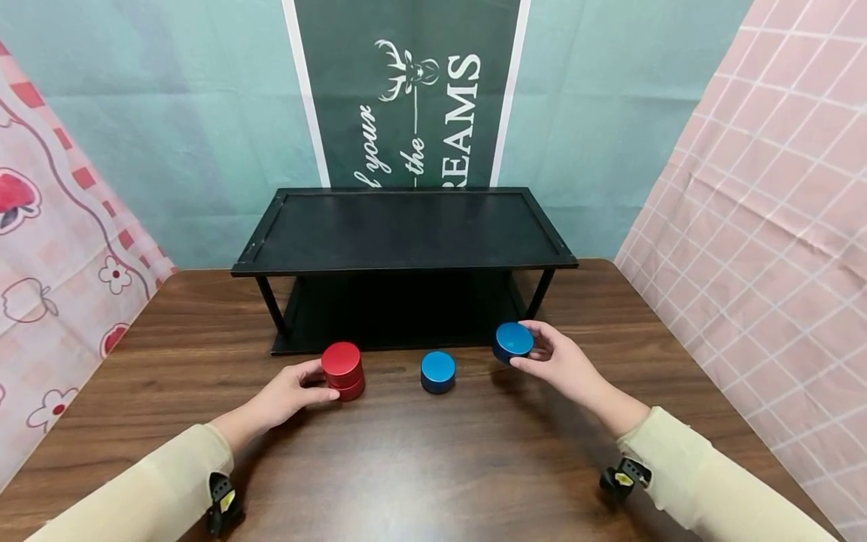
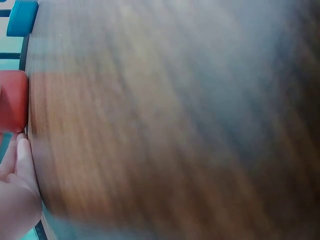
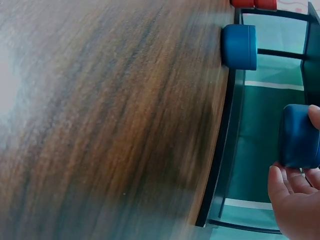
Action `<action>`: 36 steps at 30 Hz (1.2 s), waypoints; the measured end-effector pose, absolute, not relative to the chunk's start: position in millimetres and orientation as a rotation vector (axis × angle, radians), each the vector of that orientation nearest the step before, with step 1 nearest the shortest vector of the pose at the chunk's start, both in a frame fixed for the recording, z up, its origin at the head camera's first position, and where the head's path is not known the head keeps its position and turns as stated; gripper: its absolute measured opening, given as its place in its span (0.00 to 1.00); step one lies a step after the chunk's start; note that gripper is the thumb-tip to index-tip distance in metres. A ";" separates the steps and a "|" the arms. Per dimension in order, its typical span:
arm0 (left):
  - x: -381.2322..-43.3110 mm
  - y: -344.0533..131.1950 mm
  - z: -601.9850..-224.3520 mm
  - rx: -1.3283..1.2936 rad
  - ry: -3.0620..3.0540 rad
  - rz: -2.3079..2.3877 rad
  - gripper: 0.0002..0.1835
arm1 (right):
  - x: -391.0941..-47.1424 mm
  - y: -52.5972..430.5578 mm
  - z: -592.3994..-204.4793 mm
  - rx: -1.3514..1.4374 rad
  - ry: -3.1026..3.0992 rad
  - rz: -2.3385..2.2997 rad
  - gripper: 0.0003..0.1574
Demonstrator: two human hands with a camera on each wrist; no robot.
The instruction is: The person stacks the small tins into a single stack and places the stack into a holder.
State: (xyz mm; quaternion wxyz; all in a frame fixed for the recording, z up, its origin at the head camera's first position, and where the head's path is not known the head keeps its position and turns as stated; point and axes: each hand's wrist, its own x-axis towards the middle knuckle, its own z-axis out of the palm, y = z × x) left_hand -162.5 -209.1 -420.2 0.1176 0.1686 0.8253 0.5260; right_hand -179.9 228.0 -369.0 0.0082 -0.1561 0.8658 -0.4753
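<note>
Two round red tins, an upper one (image 1: 342, 360) and a lower one (image 1: 351, 391), are stacked before the rack's left part. My left hand (image 1: 291, 391) holds the upper red tin from the left, thumb in front; its far fingers are hidden behind it. A blue round tin (image 1: 438, 369) stands upright on the table between the hands. Off the table at the right, my right hand (image 1: 565, 365) grips a second blue tin (image 3: 299, 135) between thumb and fingers, slightly tilted. In the left wrist view, the red tin (image 2: 14, 100) is cut by the frame edge.
Behind the tins stands a black two-level rack (image 1: 406, 229), its lower shelf close to the table stack. The wooden table (image 1: 406, 467) reaches toward me. Green cloth (image 1: 203, 135) hangs at the back, with pink cloth (image 1: 765, 248) along the right side.
</note>
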 end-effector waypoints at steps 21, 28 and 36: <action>-162.2 -209.9 -421.8 0.519 2.432 1.529 0.28 | -178.4 220.3 -360.9 -0.489 2.707 -1.523 0.38; -161.9 -209.8 -422.8 0.512 2.427 1.521 0.28 | -178.0 212.4 -357.2 -0.483 2.699 -1.513 0.38; -163.4 -211.1 -420.6 0.519 2.444 1.509 0.27 | -182.1 196.1 -356.6 -0.534 2.638 -1.540 0.38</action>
